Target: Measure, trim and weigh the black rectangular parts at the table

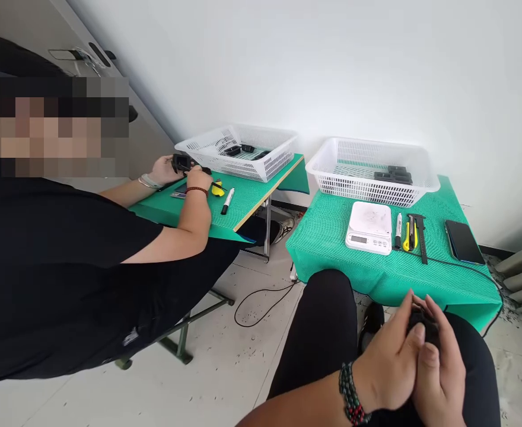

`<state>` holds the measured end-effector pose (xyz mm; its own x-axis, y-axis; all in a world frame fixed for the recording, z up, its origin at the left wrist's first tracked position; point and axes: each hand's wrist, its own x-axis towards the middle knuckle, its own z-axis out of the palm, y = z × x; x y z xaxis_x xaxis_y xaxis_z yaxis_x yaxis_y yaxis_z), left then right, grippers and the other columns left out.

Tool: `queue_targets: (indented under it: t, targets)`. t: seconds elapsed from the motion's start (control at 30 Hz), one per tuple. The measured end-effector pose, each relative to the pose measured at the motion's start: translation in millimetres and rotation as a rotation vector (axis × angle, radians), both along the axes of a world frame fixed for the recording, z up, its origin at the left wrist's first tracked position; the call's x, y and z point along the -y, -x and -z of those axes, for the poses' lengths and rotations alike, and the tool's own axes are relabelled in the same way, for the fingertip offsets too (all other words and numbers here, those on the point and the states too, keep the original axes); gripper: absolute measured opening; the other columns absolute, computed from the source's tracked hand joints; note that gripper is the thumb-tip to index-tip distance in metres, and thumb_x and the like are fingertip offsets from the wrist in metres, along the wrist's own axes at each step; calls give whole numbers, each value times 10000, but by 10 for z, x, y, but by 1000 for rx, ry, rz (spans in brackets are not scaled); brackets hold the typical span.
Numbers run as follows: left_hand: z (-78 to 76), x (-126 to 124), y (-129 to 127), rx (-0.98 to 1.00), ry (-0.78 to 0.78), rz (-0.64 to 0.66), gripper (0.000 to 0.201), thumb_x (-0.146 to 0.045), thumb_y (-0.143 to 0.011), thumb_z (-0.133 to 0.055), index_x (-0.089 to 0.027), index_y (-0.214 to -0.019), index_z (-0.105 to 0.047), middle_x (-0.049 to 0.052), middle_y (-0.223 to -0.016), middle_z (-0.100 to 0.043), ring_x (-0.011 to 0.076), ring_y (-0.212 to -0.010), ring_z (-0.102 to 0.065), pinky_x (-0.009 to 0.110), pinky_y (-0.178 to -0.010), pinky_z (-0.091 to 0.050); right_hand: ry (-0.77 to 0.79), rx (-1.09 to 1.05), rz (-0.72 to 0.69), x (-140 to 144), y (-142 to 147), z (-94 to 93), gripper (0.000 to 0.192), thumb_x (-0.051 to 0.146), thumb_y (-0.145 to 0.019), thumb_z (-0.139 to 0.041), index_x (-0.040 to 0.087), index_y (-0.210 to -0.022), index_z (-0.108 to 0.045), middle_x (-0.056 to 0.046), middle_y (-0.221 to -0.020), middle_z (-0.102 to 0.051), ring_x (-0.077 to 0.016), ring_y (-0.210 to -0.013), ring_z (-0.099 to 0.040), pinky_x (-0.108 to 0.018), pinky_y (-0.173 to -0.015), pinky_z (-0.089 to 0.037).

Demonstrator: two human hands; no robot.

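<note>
Above my lap at the lower right, my left hand (388, 365), with a beaded bracelet at the wrist, and my right hand (443, 379) are both closed around a small black plastic part (425, 326). My thumbs press on its near side and the fingers wrap its edges, so most of its shape is hidden. Just beyond the hands stands a green-covered table (327, 237). On it lie a white digital scale (368, 228), a marker (398, 231), a yellow utility knife (410, 234) and a dark caliper (421, 240).
A white basket (372, 193) with several black parts (394, 175) stands at the table's back; a phone (464, 242) lies right. A cable (461, 265) crosses the table. Left, a co-worker (65, 284) handles a black part (181, 163) at another table (243, 198) with its own basket (279, 166).
</note>
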<state>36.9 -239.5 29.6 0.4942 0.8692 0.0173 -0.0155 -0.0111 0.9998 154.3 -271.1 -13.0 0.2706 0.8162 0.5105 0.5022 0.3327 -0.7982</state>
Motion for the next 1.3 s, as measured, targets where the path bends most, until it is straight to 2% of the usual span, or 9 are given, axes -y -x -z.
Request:
queue_targets:
  t: [0.17,0.3,0.4,0.47,0.6,0.87,1.07,1.17,1.3]
  targets:
    - [-27,-2,-21,2,34,-49,727,-543,-1056,-385,-133,-1647,-276,153,-1674,-375,301,-1543,-376,472,-1299,-296,-8,-93,-3,33,53,-29,703,616,-1025,-428,168,-1566,-441,-209,-1443,-605,-394,-1303,-604,-572,-1018,-520]
    - [3,-231,-75,50,165,-123,593,-501,-1058,-402,-138,-1506,-541,153,-1485,-615,301,-1385,-573,507,-1228,-412,54,-45,-38,138,96,69,792,614,-984,-539,202,-1627,-329,-211,-1479,-571,-416,-1342,-574,-575,-1002,-535]
    - [21,-255,-113,81,158,-134,590,-531,-1060,-377,-120,-1374,-661,161,-1417,-669,319,-1345,-608,523,-1214,-429,56,-80,-50,154,63,80,781,631,-985,-524,205,-1617,-349,-214,-1470,-573,-422,-1333,-576,-577,-993,-534]
    - [25,-168,-126,100,119,-91,609,-513,-1066,-365,-113,-1481,-562,170,-1486,-611,321,-1374,-585,522,-1216,-432,38,-150,-21,119,22,32,745,623,-1004,-485,182,-1596,-382,-226,-1439,-588,-420,-1313,-585,-600,-1003,-514]
    - [-34,72,-98,26,-14,-64,690,-424,-1073,-360,-135,-1670,-170,161,-1669,-378,288,-1533,-398,493,-1292,-334,63,-228,-18,67,-40,-83,660,565,-1022,-481,158,-1540,-460,-228,-1434,-592,-419,-1309,-581,-624,-1024,-486]
    - [-302,238,-34,-180,-116,-4,631,-321,-1036,-409,-110,-1626,-340,121,-1728,-222,299,-1581,-299,437,-1308,-308,123,-380,46,87,6,-292,553,484,-1060,-373,158,-1476,-533,-189,-1462,-579,-390,-1379,-522,-581,-1095,-447]
    - [-79,25,-7,-90,-192,-44,599,-363,-1070,-363,-147,-1628,-344,147,-1686,-340,307,-1565,-339,506,-1305,-288,93,-327,47,120,89,-97,624,582,-1019,-445,166,-1480,-507,-205,-1438,-590,-407,-1324,-567,-594,-1054,-477]
    - [41,-97,32,-22,-27,-53,606,-437,-1074,-368,-174,-1621,-363,141,-1643,-432,297,-1535,-399,517,-1294,-300,113,-337,-5,176,95,19,591,551,-1007,-516,203,-1484,-512,-189,-1467,-592,-400,-1353,-567,-562,-1046,-507]
    - [98,-161,58,66,165,-72,658,-573,-1031,-455,-164,-1544,-498,145,-1534,-567,323,-1400,-549,504,-1219,-408,160,-454,-30,167,109,-31,527,511,-1017,-523,216,-1452,-544,-187,-1452,-624,-386,-1352,-589,-572,-1068,-503]
